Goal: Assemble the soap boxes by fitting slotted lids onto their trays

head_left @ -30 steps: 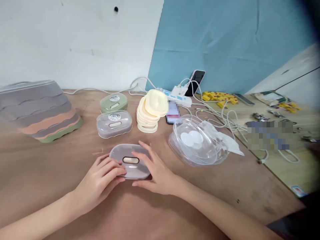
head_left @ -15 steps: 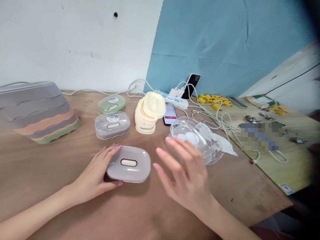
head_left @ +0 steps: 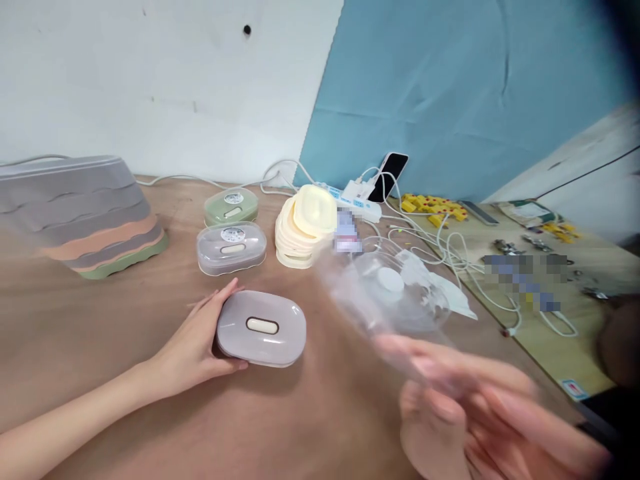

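Observation:
My left hand (head_left: 193, 353) grips the left end of a grey oval soap box (head_left: 283, 340), thumb at the front and fingers behind. The box lies on the table with its cream slot insert facing up. My right hand (head_left: 470, 413), blurred by motion, pinches a clear plastic cover (head_left: 353, 300) held tilted above the table. Behind it lie more clear plastic covers (head_left: 420, 307) with a white round disc (head_left: 390, 280) among them. A stack of cream plastic trays (head_left: 315, 210) stands farther back.
Two closed soap boxes, one grey (head_left: 233, 257) and one green (head_left: 230, 207), stand behind the left hand. Stacked grey, orange and green plastic parts (head_left: 100, 220) are at far left. Phones, a power strip (head_left: 357, 207), tangled white cables (head_left: 453, 250) and yellow pieces (head_left: 433, 205) occupy the back right.
My right hand has closed on a clear plastic cover and moved right and toward me, lifting it off the others. The left hand still holds the grey soap box in place.

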### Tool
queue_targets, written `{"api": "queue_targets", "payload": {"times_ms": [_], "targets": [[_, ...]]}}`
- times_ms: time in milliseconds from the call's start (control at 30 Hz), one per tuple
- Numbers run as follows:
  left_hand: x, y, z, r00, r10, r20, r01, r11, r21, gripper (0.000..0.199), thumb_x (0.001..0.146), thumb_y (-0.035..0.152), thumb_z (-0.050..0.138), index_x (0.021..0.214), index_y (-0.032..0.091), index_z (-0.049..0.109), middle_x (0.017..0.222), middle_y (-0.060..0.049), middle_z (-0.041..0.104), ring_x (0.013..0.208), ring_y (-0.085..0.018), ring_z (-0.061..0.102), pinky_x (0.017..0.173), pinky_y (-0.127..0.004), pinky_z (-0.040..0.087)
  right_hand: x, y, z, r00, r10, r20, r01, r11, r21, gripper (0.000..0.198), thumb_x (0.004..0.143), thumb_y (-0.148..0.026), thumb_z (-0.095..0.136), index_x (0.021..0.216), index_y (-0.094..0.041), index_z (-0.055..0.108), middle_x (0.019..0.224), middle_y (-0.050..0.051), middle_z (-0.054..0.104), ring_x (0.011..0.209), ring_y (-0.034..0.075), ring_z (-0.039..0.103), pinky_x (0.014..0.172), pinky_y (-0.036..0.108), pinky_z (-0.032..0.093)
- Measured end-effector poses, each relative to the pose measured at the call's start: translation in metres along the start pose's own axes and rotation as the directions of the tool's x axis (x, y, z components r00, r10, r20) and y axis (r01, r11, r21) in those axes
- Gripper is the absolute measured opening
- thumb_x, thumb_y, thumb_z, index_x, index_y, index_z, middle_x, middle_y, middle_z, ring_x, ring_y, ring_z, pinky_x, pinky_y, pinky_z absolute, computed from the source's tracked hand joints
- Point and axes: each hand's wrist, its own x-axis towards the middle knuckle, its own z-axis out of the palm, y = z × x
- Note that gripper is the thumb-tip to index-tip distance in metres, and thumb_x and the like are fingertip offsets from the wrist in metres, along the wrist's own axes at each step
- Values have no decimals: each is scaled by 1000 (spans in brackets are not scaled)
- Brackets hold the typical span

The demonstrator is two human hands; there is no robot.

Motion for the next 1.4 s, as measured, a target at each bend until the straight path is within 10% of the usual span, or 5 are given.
{"api": "queue_targets", "payload": {"times_ms": [100,200,433,1100,1400], "targets": [[0,-1,-1,999,25,26,-25,1000,-6,116,65,42,76,147,31,-4,146,-12,38,132,-37,38,105,-58,33,9,6,34,934,319,158,-353,890,289,27,95,-24,45,121,-27,50,88,1,60,66,13,68,55,27,59],[0,-1,0,1000,15,13,-15,1000,-8,119,63,42,79,147,30,-4,145,-12,41,130,-37,40,105,-57,34,18,26,58,707,578,407,-685,703,192,27,95,-39,43,111,-21,54,86,2,60,74,15,67,63,30,59],[0,-2,2,998,56,-7,-55,998,38,115,63,43,79,147,28,2,147,-14,38,129,-37,42,107,-56,32,7,44,66,582,466,666,-568,819,-76,50,86,-42,58,130,-25,42,133,8,48,123,22,48,105,43,40],[2,-9,3,998,65,-4,-64,998,27,105,66,51,74,145,27,10,143,-13,42,127,-36,45,106,-58,33,13,38,76,585,168,794,-39,983,-180,96,69,-53,73,145,-17,28,140,21,31,131,34,34,104,50,39],[1,-5,0,1000,-6,14,7,999,-34,95,63,51,75,138,25,23,135,-12,49,124,-37,46,102,-56,38,11,37,75,602,82,794,89,982,-168,85,69,-48,76,142,-31,36,139,17,28,129,35,34,98,53,42]]}}
